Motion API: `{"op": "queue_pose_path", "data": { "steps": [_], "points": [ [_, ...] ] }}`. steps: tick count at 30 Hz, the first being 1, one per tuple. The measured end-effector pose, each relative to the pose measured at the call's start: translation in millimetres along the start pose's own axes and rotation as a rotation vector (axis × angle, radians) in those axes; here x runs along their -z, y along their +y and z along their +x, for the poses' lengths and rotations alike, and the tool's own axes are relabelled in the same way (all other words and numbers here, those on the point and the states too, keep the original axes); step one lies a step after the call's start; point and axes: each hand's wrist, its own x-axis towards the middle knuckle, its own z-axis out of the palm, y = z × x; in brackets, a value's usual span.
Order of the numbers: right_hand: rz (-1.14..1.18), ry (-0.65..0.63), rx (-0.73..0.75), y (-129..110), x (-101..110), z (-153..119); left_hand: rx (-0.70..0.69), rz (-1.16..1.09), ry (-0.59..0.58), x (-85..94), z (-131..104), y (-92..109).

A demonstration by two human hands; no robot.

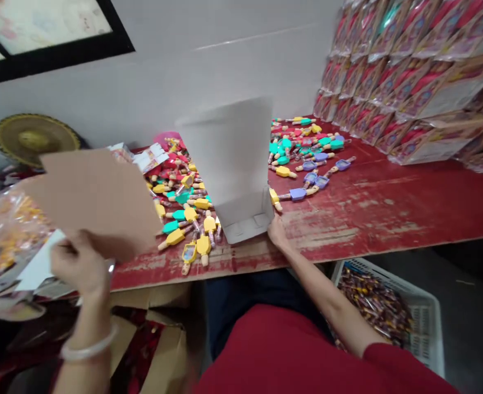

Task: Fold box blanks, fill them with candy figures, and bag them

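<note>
My left hand grips the lower left edge of a flat brown cardboard sheet, raised over the left part of the table. At the table's front edge, my right hand is closed on the lower right corner of a thin grey-white cardboard box. This box has a tall back panel and a folded bottom, and its open side faces me. Small plastic pieces in yellow, green, red and purple lie on both sides of it, like the yellow piece near its left corner.
Packed display boxes rise in stacked rows at the right on the red table. A white basket of small wrapped pieces stands below on the right. Plastic bags lie left; an open carton sits underneath.
</note>
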Motion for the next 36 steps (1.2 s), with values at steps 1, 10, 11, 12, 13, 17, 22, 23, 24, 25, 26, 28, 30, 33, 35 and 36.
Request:
{"op": "queue_pose_path", "data": {
  "steps": [1,10,11,12,13,17,22,23,24,25,26,28,30,33,35,36],
  "points": [
    [0.013,-0.008,0.011,-4.2,-2.6,2.1,-0.052,-0.049,0.046,2.2,-32.3,0.3],
    [0.099,0.058,-0.069,34.3,20.2,-8.0,0.259,-0.259,-0.723,-49.9,-222.4,12.8],
    [0.146,0.095,-0.062,37.1,23.1,-14.0,0.274,-0.247,-0.752,-56.8,-228.4,17.5],
    [0.226,0.138,-0.040,38.5,25.4,-22.2,0.288,-0.232,-0.768,-62.6,-233.6,22.8],
    [0.341,0.169,-0.010,38.4,27.1,-32.4,0.296,-0.222,-0.780,-67.4,-238.7,28.9],
    [0.869,-0.033,0.066,20.7,29.0,-77.9,0.286,-0.215,-0.834,-77.1,-259.4,57.0],
    [1.235,-0.188,-0.073,-20.3,33.9,-84.0,0.278,-0.403,-1.010,-80.0,-272.2,79.0],
    [1.300,-0.277,-0.111,-27.0,35.4,-79.8,0.275,-0.452,-1.049,-80.8,-272.4,79.8],
    [1.352,-0.389,-0.149,-32.4,36.6,-75.9,0.282,-0.479,-1.086,-81.8,-271.9,79.6],
    [1.386,-0.509,-0.180,-36.2,37.2,-72.7,0.302,-0.488,-1.123,-83.0,-270.7,78.5],
    [1.399,-0.616,-0.200,-38.2,37.6,-70.3,0.332,-0.488,-1.162,-84.3,-268.7,76.6],
    [1.359,-0.682,-0.187,-35.8,39.4,-66.6,0.375,-0.469,-1.243,-86.7,-261.8,71.7],
    [1.225,-0.449,-0.098,-25.2,45.7,-61.4,0.337,-0.412,-1.328,-88.0,-251.2,67.7],
    [0.852,0.003,0.203,-1.6,67.0,-50.1,0.048,-0.234,-1.522,-88.1,-233.5,68.7],
    [0.644,0.030,0.367,11.8,84.3,-44.1,-0.179,-0.138,-1.674,-87.9,-225.9,72.5],
    [0.603,0.005,0.381,16.7,91.8,-42.5,-0.256,-0.119,-1.708,-87.9,-224.4,73.8]
  ]
}}
